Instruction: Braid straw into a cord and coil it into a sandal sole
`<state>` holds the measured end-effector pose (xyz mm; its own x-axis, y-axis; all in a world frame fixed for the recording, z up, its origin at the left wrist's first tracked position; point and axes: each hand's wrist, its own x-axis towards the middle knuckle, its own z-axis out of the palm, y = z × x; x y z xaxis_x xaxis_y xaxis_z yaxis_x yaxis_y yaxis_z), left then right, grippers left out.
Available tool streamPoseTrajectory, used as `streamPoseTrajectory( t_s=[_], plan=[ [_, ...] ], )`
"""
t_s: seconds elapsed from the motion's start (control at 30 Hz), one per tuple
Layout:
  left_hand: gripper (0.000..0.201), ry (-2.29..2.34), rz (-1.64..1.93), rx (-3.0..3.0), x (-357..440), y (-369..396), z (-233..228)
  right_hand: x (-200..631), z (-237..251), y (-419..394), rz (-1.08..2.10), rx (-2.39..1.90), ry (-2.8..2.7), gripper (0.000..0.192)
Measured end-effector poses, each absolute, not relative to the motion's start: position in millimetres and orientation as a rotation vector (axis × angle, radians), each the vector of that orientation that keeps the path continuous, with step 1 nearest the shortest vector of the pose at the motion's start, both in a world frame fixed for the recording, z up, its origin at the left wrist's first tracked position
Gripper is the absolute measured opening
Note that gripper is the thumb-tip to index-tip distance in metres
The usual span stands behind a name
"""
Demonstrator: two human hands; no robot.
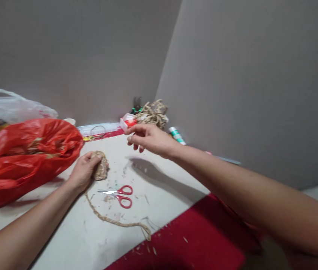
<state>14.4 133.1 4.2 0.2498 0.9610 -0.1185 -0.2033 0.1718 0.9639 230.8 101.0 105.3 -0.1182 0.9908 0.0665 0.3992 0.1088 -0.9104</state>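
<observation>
My left hand [83, 170] rests on the white table [161, 180] and grips a round object wrapped in jute cord [102, 169]. A loose braided tail of the jute cord [114, 221] trails from it toward the table's near edge. My right hand [149, 138] hovers above the table, reaching toward the far corner, fingers loosely curled and holding nothing I can see. It is close to a tangled bundle of jute twine [153, 112] and a small red-and-white box [127, 122]. Red-handled scissors [121, 195] lie shut between my arms.
A red plastic bag [26, 157] bulges at the left, with a clear plastic bag [9, 105] behind it. A wire ring [97, 131] and a green-white tube [177, 135] lie by the grey walls. A red mat [192, 240] covers the near edge. Fibre scraps litter the table.
</observation>
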Motion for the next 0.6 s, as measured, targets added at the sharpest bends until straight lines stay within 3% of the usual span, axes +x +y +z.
streamPoseTrajectory(
  t_s=[0.17,0.43,0.6],
  plan=[
    [0.034,0.95,1.016,1.066,13,138,4,305,126,17,0.559,-1.651,-1.605,0.019],
    [0.031,0.958,0.999,1.088,12,136,8,396,26,-66,0.035,-2.493,-1.656,0.034],
    [0.027,0.971,1.017,1.072,14,132,14,396,12,-73,-0.012,-2.46,-1.614,0.037]
  ],
)
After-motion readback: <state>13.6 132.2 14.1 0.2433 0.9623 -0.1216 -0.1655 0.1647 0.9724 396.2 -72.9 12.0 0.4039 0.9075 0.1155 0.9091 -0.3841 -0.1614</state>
